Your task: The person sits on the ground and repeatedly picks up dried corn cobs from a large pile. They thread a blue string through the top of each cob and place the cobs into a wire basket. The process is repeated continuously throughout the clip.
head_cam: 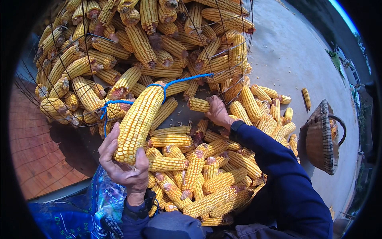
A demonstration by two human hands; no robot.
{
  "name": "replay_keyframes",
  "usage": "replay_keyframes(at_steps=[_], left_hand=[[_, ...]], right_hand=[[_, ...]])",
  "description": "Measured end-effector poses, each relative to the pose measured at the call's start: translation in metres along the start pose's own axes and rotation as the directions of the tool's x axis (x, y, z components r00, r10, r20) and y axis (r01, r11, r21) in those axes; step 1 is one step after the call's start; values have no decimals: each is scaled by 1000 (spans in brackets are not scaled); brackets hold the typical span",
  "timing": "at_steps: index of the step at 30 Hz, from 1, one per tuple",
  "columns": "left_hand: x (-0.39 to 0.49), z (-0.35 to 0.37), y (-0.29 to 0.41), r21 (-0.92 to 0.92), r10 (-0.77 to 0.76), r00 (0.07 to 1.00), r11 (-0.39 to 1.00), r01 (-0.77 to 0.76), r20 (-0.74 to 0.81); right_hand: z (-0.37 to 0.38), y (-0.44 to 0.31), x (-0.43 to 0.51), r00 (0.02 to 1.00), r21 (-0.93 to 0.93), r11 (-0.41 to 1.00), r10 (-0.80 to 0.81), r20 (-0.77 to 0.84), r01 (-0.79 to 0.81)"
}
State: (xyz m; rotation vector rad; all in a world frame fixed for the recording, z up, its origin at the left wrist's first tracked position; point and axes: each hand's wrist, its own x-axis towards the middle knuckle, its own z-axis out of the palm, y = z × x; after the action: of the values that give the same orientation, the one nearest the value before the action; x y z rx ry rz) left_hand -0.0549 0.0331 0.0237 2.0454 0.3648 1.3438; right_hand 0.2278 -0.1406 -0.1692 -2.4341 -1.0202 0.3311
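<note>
My left hand (125, 168) holds a large yellow ear of corn (138, 125) by its lower end, thumb on one side and fingers on the other. The ear points up and away. A blue cord (189, 78) runs across near its far tip; whether it loops around the ear I cannot tell. My right hand (220, 112) grips one end of a smaller ear of corn (198, 105) near the opening of a wire mesh crib (229, 49). Husked ears are piled inside the crib. Beneath and between my arms lies a heap of loose ears (195, 170).
At the right, a woven basket (318, 140) with a dark handle lies tilted on the concrete ground (286, 56), some corn inside. A single ear (306, 99) lies near it. Blue plastic sacking (74, 216) bearing writing is at lower left, beside reddish paving (38, 149).
</note>
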Motion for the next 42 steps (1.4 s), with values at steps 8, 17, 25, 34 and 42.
replay_keyframes(at_steps=[8, 17, 25, 34, 42], left_hand=[[1, -2, 0, -29, 26, 999, 999, -25, 27], [-1, -3, 1, -59, 47, 999, 997, -47, 11], [1, -3, 3, -90, -3, 1000, 996, 4, 15], [-4, -7, -7, -133, -51, 999, 990, 51, 5], [-16, -4, -18, -141, 30, 999, 990, -24, 44]], right_hand=[[-36, -51, -28, 915, -6, 927, -368, 168, 374], [-211, -16, -105, 746, -245, 929, -47, 665, 276], [-105, -11, -25, 986, 199, 979, -68, 150, 38], [-63, -27, -13, 911, 382, 852, 408, -56, -358], [-61, -40, -13, 903, 459, 800, 429, 12, -386]])
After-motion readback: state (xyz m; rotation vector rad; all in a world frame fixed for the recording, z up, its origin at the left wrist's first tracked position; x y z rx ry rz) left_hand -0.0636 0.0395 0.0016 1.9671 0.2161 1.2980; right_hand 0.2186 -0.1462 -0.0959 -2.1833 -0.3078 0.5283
